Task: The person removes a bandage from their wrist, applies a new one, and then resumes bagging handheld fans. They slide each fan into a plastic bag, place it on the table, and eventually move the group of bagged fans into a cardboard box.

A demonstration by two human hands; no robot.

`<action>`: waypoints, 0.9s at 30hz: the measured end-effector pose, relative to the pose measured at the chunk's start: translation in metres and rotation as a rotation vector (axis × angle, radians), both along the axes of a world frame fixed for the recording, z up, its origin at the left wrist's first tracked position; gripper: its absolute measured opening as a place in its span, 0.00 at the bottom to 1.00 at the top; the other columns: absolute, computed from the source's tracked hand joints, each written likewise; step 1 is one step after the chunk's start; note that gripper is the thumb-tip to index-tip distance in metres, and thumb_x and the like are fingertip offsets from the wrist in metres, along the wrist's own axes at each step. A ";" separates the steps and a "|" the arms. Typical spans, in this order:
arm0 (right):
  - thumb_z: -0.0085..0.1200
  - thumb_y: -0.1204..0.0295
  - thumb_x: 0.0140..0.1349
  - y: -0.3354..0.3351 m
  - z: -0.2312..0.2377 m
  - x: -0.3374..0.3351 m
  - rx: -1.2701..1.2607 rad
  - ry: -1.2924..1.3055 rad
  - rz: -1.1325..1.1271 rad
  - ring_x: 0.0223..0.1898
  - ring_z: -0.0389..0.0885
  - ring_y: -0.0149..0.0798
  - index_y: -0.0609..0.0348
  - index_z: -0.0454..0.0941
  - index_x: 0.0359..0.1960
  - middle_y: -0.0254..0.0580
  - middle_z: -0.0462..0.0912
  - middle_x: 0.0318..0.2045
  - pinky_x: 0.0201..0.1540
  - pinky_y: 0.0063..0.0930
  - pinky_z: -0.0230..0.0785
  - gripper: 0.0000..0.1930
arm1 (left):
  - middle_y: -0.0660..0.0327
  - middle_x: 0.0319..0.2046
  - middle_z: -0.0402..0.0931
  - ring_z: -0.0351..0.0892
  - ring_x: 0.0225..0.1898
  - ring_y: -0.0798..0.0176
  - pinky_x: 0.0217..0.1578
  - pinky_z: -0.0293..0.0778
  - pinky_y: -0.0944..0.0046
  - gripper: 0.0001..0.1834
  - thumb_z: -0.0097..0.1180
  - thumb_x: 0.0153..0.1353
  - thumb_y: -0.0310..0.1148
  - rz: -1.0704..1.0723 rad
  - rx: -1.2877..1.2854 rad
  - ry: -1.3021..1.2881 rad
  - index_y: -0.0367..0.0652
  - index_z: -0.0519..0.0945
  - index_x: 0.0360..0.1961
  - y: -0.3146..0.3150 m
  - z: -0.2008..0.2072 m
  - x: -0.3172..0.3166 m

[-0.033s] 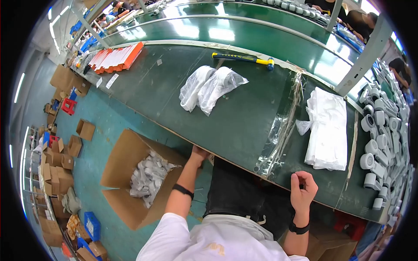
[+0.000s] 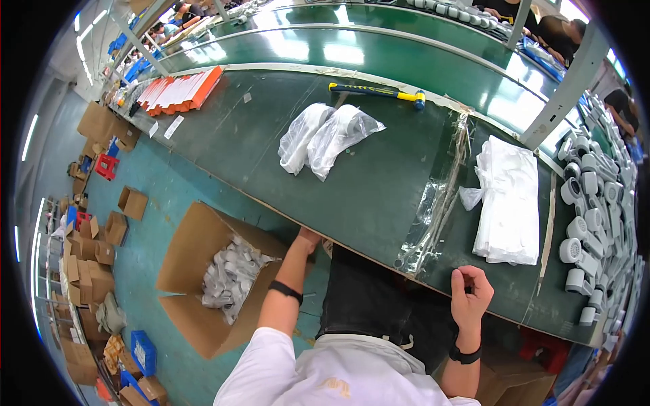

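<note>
My right hand (image 2: 472,296) rests at the table's near edge with its fingers curled closed; nothing shows in it. Beyond it lies a flat stack of white plastic bags (image 2: 509,203), not touched by the hand. My left hand (image 2: 309,238) reaches to the table's edge, its fingers hidden beneath it. Two light-coloured parts wrapped in clear plastic bags, one on the left (image 2: 301,139) and one on the right (image 2: 338,139), lie side by side mid-table. Behind them is a yellow and black hammer (image 2: 379,91) with a blue head.
A big open cardboard box (image 2: 186,254) on the floor at my left holds several bagged parts (image 2: 233,277). Many grey showerhead-like parts (image 2: 589,230) are piled at the right. Orange and white cartons (image 2: 179,90) lie far left. A metal post (image 2: 565,88) stands behind the bag stack.
</note>
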State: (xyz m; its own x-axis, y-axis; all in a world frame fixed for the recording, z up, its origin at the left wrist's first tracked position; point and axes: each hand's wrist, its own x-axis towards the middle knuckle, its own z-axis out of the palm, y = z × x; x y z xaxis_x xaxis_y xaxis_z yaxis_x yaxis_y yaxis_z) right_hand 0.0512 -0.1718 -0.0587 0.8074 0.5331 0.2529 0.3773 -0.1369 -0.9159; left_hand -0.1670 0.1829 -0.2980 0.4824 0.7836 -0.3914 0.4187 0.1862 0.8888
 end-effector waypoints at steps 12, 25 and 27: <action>0.60 0.78 0.61 -0.004 -0.006 0.004 -0.029 -0.050 -0.052 0.27 0.72 0.21 0.65 0.77 0.35 0.32 0.78 0.26 0.32 0.16 0.66 0.04 | 0.59 0.54 0.74 0.73 0.56 0.54 0.57 0.69 0.53 0.21 0.39 0.70 0.45 0.523 -0.734 -0.923 0.46 0.72 0.56 -0.028 0.112 0.031; 0.58 0.77 0.62 -0.003 -0.006 0.000 -0.030 -0.067 -0.007 0.25 0.70 0.21 0.65 0.76 0.34 0.30 0.75 0.25 0.30 0.16 0.64 0.04 | 0.64 0.19 0.63 0.60 0.21 0.64 0.25 0.59 0.63 0.21 0.46 0.65 0.51 0.794 -0.626 -1.087 0.45 0.69 0.24 -0.043 0.120 -0.023; 0.59 0.77 0.62 -0.003 -0.006 0.000 -0.032 -0.084 -0.017 0.25 0.70 0.21 0.65 0.76 0.34 0.30 0.75 0.25 0.30 0.16 0.64 0.04 | 0.64 0.12 0.56 0.53 0.15 0.66 0.19 0.54 0.65 0.24 0.47 0.65 0.49 0.573 -0.580 -1.099 0.46 0.65 0.16 -0.047 0.132 -0.018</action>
State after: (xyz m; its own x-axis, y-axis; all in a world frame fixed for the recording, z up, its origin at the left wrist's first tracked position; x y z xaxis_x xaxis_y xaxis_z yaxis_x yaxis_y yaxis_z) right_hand 0.0512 -0.1746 -0.0643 0.7931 0.5284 0.3028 0.4498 -0.1729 -0.8762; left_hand -0.1849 0.1358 -0.1663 0.4217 0.8331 -0.3579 -0.7069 0.5492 0.4458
